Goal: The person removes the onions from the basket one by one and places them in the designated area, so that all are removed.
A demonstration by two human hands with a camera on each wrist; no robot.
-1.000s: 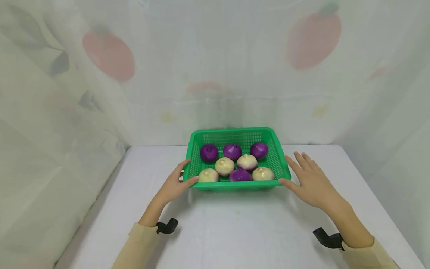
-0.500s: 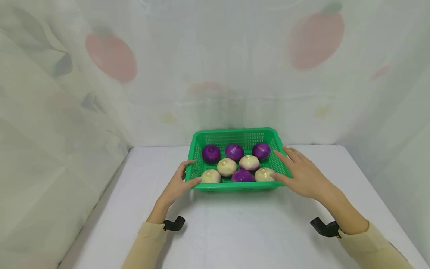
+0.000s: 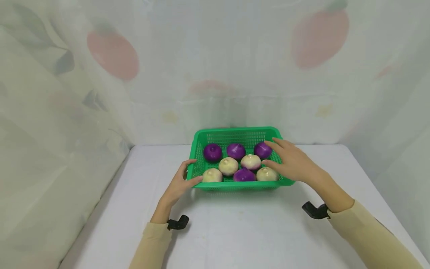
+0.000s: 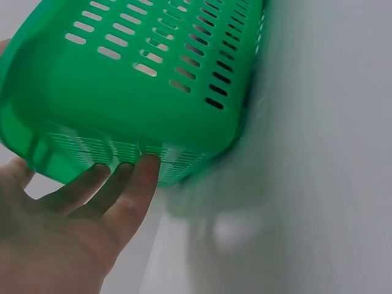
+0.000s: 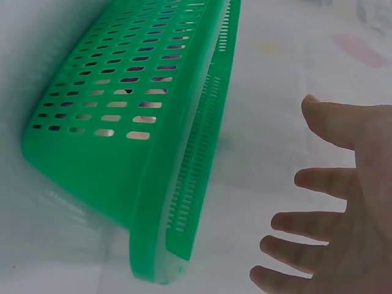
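Currently, left hand [image 3: 177, 185]: gripping the green basket [image 3: 248, 185] at its front-left corner, thumb lying over the rim, fingers pressing the outer side wall.
Basket: sitting upright on the white tabletop [image 3: 235, 231], just in front of the printed curtain [image 3: 235, 56], and carrying eight onions [image 3: 229, 168]; looking like light, slightly springy plastic, with the rim probably offering the surest hold.
Onions, left end: front-left pale onion [image 3: 212, 176] nestling by the corner, back-left purple onion [image 3: 212, 153] sitting behind it.
Onions, middle: left-middle pale onion [image 3: 228, 166] and right-middle pale onion [image 3: 251, 161] lying side by side, back-middle purple onion [image 3: 236, 151] resting behind them, front-middle purple onion [image 3: 245, 175] lying in front.
Onions, right end: back-right purple onion [image 3: 262, 151] and front-right pale onion [image 3: 267, 175] lying partly under the fingers and thumb in the head view.
Onion skin: shining smoothly, suggesting firm, light, rather slippery pieces; probably calling for fingers around the wide belly, not the pointed tip.
Right hand [image 3: 291, 160]: hovering over the basket's right end, fingers spreading wide and gripping nothing; whether a fingertip is brushing an onion, I cannot tell.
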